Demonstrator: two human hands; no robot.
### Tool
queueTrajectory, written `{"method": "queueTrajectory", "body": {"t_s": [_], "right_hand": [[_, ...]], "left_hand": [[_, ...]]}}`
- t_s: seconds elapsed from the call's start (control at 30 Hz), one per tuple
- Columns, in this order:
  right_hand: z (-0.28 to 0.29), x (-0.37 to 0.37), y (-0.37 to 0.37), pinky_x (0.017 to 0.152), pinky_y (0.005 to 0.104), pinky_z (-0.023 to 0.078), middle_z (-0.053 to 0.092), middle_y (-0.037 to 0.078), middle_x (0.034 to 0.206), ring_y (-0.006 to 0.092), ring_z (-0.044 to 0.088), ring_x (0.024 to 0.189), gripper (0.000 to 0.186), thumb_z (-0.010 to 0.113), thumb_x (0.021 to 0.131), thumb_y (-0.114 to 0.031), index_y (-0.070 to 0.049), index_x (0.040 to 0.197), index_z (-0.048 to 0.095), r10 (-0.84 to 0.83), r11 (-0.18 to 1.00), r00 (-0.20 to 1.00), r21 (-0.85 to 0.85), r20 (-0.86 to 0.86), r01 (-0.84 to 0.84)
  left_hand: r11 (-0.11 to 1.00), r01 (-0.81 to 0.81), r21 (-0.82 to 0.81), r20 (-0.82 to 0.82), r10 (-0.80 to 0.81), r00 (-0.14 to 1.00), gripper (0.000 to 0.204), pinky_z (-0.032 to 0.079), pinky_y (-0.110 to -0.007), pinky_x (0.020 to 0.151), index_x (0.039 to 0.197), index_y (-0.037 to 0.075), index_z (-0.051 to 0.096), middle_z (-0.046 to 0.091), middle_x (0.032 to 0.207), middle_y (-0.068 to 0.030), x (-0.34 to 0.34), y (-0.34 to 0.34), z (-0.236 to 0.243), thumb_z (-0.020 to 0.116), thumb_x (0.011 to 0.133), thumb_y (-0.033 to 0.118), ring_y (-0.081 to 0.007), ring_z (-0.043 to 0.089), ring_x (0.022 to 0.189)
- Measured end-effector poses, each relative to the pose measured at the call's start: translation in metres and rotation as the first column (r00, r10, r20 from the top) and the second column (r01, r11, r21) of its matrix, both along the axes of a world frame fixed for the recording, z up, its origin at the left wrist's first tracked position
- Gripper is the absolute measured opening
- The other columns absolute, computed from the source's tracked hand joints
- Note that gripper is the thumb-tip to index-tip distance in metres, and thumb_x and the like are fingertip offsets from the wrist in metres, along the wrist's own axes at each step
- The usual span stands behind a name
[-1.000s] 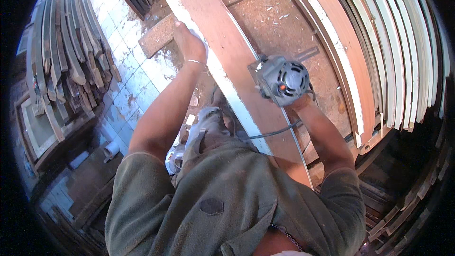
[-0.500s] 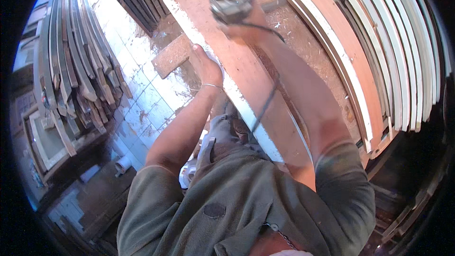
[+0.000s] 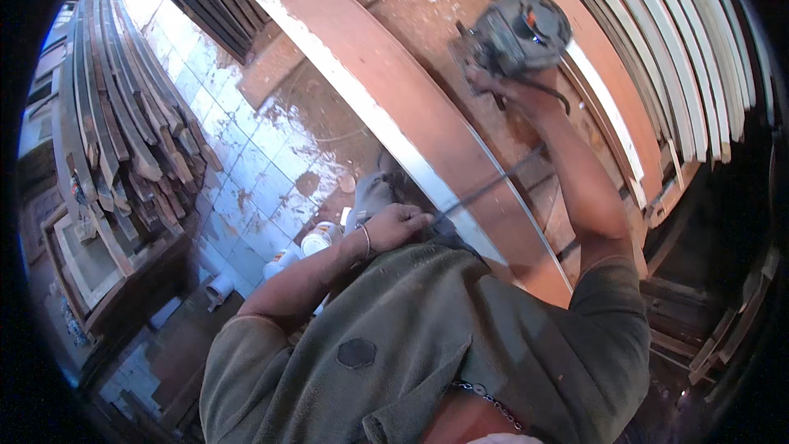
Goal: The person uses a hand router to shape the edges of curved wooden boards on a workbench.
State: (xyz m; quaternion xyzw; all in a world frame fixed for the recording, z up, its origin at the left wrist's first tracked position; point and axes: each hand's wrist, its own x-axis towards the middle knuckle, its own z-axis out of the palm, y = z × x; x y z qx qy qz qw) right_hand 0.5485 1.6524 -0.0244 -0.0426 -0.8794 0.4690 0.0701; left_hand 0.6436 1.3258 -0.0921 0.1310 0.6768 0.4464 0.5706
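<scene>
Your right hand [image 3: 503, 86] is gripping the power sander [image 3: 514, 33], now lifted off to the plank's [image 3: 386, 90] right; your left hand [image 3: 399, 222] has left the plank, curling around the cord [image 3: 485, 189].

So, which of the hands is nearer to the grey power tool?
Right. The right hand grips the grey power tool above the long wooden board. The left hand is far below, at the board's near edge.

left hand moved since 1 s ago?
Yes. The left hand has come off the far stretch of the long reddish board and back toward the body, now at the board's near edge.
</scene>
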Motion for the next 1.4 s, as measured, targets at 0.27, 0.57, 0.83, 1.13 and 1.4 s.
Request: {"method": "queueTrajectory", "body": {"t_s": [0.27,0.57,0.83,1.13,1.4], "right_hand": [[-0.040,0.252,0.072,0.112,0.0433,0.037,0.059,0.007,0.136,0.0257,0.052,0.129,0.067,0.080,0.081,-0.050,-0.013,0.133,0.060,0.342,0.935,0.895,-0.006,0.288,-0.356],[-0.038,0.324,0.062,0.115,0.0449,0.033,0.056,0.008,0.133,0.0288,0.048,0.128,0.080,0.084,0.070,-0.051,-0.013,0.135,0.057,0.224,0.896,0.945,0.331,0.239,-0.296],[-0.047,0.303,0.052,0.104,0.0445,0.042,0.054,0.011,0.124,0.0295,0.052,0.117,0.093,0.095,0.063,-0.033,-0.013,0.135,0.040,0.269,0.949,0.928,-0.094,-0.259,-0.301],[-0.042,0.282,0.036,0.098,0.0436,0.046,0.054,0.014,0.122,0.0290,0.055,0.113,0.090,0.095,0.063,-0.021,-0.015,0.134,0.040,0.260,0.947,0.891,-0.083,-0.373,-0.311],[-0.108,0.239,0.019,0.106,0.0446,0.043,0.063,0.012,0.120,0.0303,0.058,0.116,0.035,0.065,0.091,-0.019,-0.009,0.123,0.055,0.262,0.794,0.945,-0.514,-0.195,-0.326]], "left_hand": [[0.914,0.392,-0.104,-0.345,-0.403,0.848,0.041,0.055,-0.041,0.075,0.091,0.010,0.076,0.074,0.085,-0.0116,0.085,0.045,0.022,0.075,0.083,0.050,-0.0266,0.072,0.082],[0.503,-0.834,0.225,-0.649,0.716,0.257,0.058,0.047,-0.037,0.097,0.133,-0.006,0.056,0.064,0.126,-0.0246,-0.028,0.046,-0.004,0.058,0.098,0.040,-0.0321,0.063,0.114],[0.277,-0.861,0.428,-0.354,0.927,0.122,0.060,0.042,-0.043,0.103,0.141,-0.003,0.047,0.057,0.135,-0.0276,-0.105,0.074,-0.052,0.044,0.101,0.041,-0.0386,0.058,0.122],[0.290,-0.885,0.364,-0.477,0.874,0.090,0.063,0.038,-0.047,0.106,0.137,-0.005,0.051,0.055,0.135,-0.0311,-0.098,0.083,-0.046,0.033,0.102,0.045,-0.0442,0.052,0.126],[0.295,-0.871,0.392,-0.515,0.855,0.058,0.063,0.035,-0.045,0.109,0.136,-0.010,0.050,0.052,0.139,-0.0306,-0.087,0.093,-0.036,0.029,0.105,0.040,-0.0423,0.049,0.130]]}}
